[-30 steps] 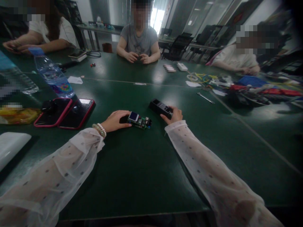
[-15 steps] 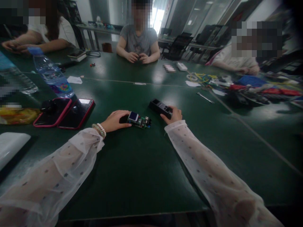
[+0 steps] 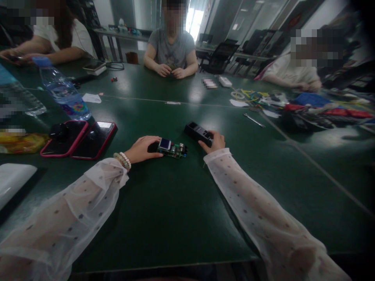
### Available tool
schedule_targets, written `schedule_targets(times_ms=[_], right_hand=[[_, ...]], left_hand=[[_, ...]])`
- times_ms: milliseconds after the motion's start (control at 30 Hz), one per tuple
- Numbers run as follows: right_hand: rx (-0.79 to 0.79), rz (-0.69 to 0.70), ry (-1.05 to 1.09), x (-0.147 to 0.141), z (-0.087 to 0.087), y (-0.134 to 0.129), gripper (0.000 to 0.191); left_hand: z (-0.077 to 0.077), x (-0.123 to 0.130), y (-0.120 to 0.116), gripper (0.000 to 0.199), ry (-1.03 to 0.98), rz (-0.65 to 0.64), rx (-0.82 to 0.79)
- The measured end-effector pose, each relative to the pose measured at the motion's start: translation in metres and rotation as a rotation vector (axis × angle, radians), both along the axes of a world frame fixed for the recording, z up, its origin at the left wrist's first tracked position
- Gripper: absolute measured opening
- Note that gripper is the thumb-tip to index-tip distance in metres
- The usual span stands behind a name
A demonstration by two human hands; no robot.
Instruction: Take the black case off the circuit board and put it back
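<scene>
My left hand (image 3: 144, 150) grips the left end of a green circuit board (image 3: 175, 150) between thumb and fingers. The board carries a small square screen (image 3: 165, 144) and several connectors at its right end. To the right, my right hand (image 3: 215, 142) is closed round the near end of a black rectangular device casing (image 3: 198, 132) with buttons or cut-outs on top. Both the board and the casing rest on the table, a short gap apart. My palms hide the ends that I hold.
Two red-edged phones (image 3: 95, 139) lie left of my left hand, below a water bottle (image 3: 63, 89). A wrench (image 3: 254, 120) and a heap of cables and bags (image 3: 316, 107) lie to the right on the green table (image 3: 175, 218). Three people sit round the far side.
My hands, the circuit board and the black casing stay in place. Only the people on the far side shift slightly.
</scene>
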State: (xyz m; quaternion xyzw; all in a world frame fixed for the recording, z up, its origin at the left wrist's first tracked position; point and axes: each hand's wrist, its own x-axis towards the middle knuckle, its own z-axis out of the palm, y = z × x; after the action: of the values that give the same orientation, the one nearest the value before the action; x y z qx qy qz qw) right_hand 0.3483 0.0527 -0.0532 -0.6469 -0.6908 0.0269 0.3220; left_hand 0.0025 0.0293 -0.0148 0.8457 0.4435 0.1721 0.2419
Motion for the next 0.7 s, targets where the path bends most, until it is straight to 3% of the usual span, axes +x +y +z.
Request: schedule_targets(times_ms=[267,700], right_hand=[[-0.020,-0.003,-0.028,0.0038,-0.0045,0.0066,0.069],[0.043,0.046,0.001,0.0012,0.0023,-0.0002,0.061]], left_hand=[[0.0010,0.0025,-0.0007,0.061,0.015,-0.022,0.034],[0.0025,0.0022,-0.0014,0.060,0.014,-0.013,0.009]])
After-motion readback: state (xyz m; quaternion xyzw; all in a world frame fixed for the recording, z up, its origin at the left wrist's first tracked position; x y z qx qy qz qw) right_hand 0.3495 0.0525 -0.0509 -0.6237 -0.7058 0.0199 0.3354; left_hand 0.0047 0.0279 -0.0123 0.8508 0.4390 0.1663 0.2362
